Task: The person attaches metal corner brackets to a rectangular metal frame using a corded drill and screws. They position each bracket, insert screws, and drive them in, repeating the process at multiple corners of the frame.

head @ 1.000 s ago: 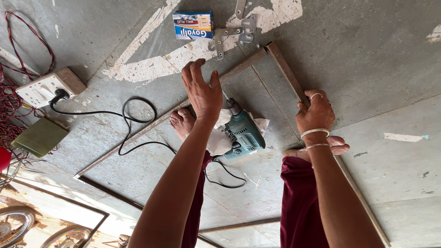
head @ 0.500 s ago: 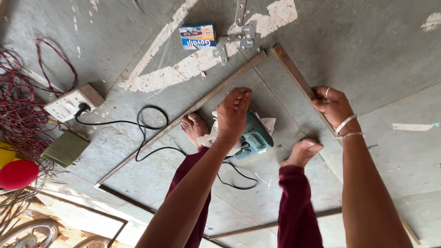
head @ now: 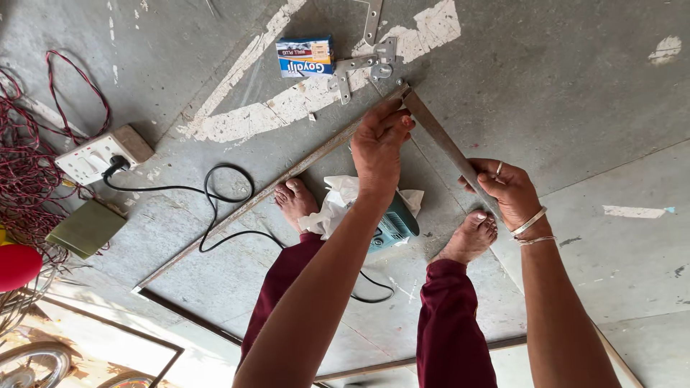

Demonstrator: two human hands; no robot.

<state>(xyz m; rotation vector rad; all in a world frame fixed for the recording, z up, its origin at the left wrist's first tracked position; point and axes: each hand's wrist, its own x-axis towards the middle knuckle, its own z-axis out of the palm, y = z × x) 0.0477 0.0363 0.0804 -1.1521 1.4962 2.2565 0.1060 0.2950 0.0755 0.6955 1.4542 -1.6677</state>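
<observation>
Gripping metal frame (head: pixel 302 172), left hand (head: pixel 377 144) at corner, right hand (head: pixel 507 190).

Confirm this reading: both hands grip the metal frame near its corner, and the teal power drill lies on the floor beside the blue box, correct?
Not quite. In the head view the teal power drill lies between the person's feet, far from the blue box. The left hand and right hand do hold the metal frame.

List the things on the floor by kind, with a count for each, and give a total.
Metal bars held by the left hand and right hand: 2
Drill: 1
Box: 1
Brackets: 3
Socket board: 1
Total: 8
</observation>
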